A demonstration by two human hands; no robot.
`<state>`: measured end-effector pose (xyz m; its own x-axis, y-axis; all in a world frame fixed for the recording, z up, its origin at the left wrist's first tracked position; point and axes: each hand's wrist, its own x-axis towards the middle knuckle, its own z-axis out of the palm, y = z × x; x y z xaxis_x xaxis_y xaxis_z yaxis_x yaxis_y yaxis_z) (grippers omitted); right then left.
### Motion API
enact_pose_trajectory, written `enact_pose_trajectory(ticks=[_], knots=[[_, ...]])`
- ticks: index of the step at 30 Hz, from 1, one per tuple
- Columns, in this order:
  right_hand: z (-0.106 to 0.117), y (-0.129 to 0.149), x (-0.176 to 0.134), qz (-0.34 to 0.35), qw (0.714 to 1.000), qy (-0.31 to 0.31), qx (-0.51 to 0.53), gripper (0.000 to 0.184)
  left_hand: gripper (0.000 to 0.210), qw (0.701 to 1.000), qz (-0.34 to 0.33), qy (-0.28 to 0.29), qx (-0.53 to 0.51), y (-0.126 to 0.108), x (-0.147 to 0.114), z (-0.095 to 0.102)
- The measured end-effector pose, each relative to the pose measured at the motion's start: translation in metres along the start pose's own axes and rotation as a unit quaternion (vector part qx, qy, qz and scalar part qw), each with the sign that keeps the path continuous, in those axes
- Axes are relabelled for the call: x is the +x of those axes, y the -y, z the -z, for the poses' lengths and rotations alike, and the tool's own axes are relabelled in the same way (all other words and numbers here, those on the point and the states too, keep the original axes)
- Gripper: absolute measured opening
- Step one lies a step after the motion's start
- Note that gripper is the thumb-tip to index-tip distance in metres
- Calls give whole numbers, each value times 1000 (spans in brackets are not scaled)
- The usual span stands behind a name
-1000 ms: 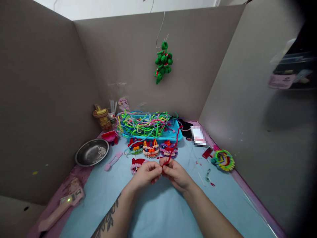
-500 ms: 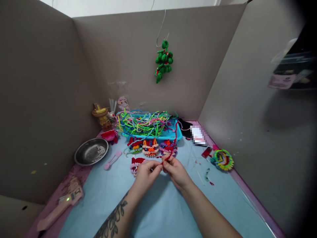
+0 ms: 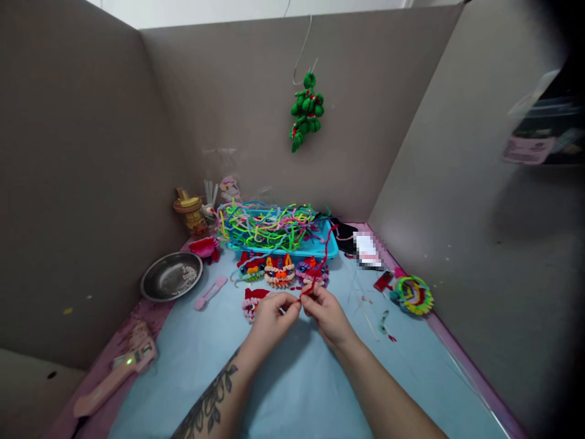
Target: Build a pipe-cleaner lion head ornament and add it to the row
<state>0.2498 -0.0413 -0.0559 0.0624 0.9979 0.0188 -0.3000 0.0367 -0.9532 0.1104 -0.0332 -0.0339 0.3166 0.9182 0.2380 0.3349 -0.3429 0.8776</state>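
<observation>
My left hand (image 3: 275,314) and my right hand (image 3: 325,309) meet fingertip to fingertip above the blue cloth. Both are pinched closed on a red pipe cleaner (image 3: 325,251), whose long free end rises from my right hand toward the tray. Partly hidden behind my left hand lies a red and pink lion-head piece (image 3: 251,303). Just beyond, three finished-looking fuzzy heads stand in a row: a red and green one (image 3: 251,268), an orange one (image 3: 280,272) and a purple one (image 3: 312,271).
A blue tray (image 3: 326,247) heaped with colourful pipe cleaners (image 3: 269,225) stands at the back. To the left are a metal bowl (image 3: 158,286), a pink clip-like tool (image 3: 211,292) and a pink glue gun (image 3: 123,372). A phone (image 3: 368,251) and a yellow-green fuzzy piece (image 3: 414,294) lie right.
The view has shifted slightly, so the scene sits a little farther right. Both hands keep their pinch on the red pipe cleaner, with only slight finger movement.
</observation>
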Motion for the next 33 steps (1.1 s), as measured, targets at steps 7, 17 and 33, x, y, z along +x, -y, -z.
enact_pose_trajectory(ticks=[7, 17, 33], knots=[[-2, 5, 0, 11, 1000, 9, -13, 21, 25, 983, 77, 0, -166, 2, 4, -1], [0, 3, 1, 9, 1000, 2, -22, 22, 39, 935, 145, 12, -322, 7, 10, 1], [-5, 7, -2, -19, 999, 22, 19, 27, 32, 976, 88, -29, -196, 11, 7, -1]])
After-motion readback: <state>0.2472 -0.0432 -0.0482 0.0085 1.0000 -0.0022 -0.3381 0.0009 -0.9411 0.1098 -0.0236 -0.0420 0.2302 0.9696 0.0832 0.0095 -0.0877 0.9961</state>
